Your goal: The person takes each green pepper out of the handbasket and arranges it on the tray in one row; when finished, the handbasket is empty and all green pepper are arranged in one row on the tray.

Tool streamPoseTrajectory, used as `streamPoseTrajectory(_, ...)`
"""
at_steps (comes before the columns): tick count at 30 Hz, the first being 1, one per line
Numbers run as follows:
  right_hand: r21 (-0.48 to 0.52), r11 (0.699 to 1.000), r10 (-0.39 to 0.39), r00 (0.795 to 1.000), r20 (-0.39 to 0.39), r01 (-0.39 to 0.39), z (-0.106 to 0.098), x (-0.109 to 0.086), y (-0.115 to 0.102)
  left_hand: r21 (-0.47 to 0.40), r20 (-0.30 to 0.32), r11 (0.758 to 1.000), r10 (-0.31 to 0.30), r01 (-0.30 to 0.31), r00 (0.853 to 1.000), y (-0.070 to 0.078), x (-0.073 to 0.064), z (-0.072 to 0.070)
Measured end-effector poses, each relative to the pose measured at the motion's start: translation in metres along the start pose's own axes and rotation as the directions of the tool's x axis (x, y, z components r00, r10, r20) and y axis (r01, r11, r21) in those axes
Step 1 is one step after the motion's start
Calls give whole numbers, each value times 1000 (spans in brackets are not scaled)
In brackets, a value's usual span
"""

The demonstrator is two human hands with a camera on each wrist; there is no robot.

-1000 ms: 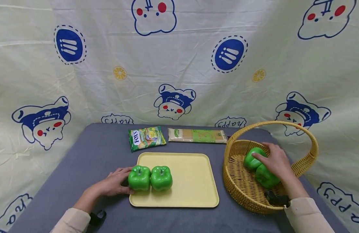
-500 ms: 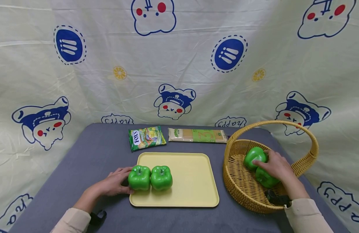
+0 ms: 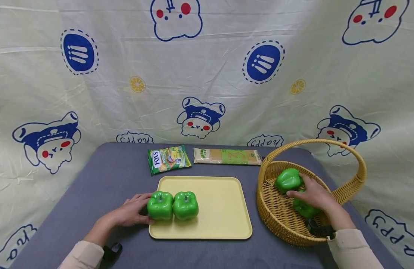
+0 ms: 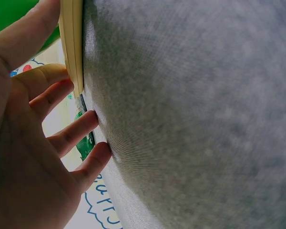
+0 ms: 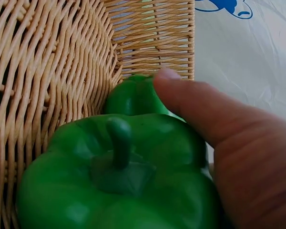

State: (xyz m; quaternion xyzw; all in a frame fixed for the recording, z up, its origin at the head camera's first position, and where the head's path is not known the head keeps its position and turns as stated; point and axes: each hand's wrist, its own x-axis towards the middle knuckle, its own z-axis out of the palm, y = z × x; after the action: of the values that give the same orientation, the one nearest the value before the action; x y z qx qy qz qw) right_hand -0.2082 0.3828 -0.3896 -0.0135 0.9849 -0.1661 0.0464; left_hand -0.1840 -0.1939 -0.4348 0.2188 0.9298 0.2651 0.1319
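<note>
Two green bell peppers, a left one (image 3: 160,206) and a right one (image 3: 186,206), stand side by side on the left part of a pale yellow tray (image 3: 223,209). My left hand (image 3: 134,210) is at the tray's left edge, fingers spread and fingertips right beside the left pepper. In the wicker basket (image 3: 265,213) on the right lie a far bell pepper (image 3: 289,180), tipped sideways, and a near bell pepper (image 5: 119,176). My right hand (image 3: 314,193) reaches over the near one, thumb extended, fingertips at the far pepper's right side. Its other fingers are hidden in the right wrist view.
Behind the tray lie a green FOX'S candy bag (image 3: 169,159) and a long pack of noodles (image 3: 227,156). The basket's tall handle (image 3: 356,175) arches over its opening beside my right arm. A printed white curtain (image 3: 207,74) hangs behind the grey table (image 3: 126,179).
In the basket, the far bell pepper has tipped and shifted slightly left. My right hand has drawn back a little toward me, uncovering more of that pepper. My left hand stays in place.
</note>
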Motion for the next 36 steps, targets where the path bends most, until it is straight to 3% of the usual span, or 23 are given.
streamPoseTrajectory(13,63,995,-78,996,41,75,8,0,1,10,1,1000,12,-12,1000,1,-1,0)
streamPoseTrajectory(23,100,994,42,999,-23,-39,0,-1,0,3,0,1000,11,-11,1000,2,-2,0)
streamPoseTrajectory(30,88,996,-9,996,-91,17,-3,-1,-1,13,3,1000,17,-17,1000,1,-1,0)
streamPoseTrajectory(36,56,996,-62,995,-76,66,-5,-1,-3,24,-1,999,23,-23,1000,0,-1,0)
